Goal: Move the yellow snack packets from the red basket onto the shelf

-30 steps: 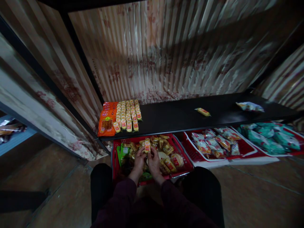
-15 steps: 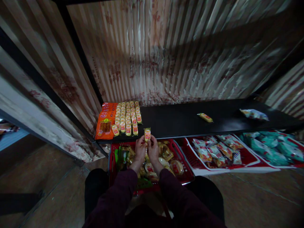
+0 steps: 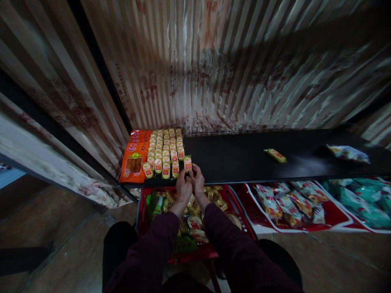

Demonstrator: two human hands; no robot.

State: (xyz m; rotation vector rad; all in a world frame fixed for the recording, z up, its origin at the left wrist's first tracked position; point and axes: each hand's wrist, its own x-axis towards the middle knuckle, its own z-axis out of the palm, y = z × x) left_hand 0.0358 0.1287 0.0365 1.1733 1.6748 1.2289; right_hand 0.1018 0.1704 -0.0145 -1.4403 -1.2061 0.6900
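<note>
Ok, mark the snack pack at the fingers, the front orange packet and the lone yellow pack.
Snack pack [image 3: 187, 163], head view: its label.
Front orange packet [image 3: 133, 163], head view: its brown patch.
Lone yellow pack [image 3: 275, 155], head view: its middle.

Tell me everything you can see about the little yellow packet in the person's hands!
The packet is small, oblong and yellow, with a red-and-white label facing the camera, and looks wrapped in plastic. Both hands hold its near end. It is by the front of the black shelf, right of rows of similar packets. I can't tell whether it touches the shelf.
</note>
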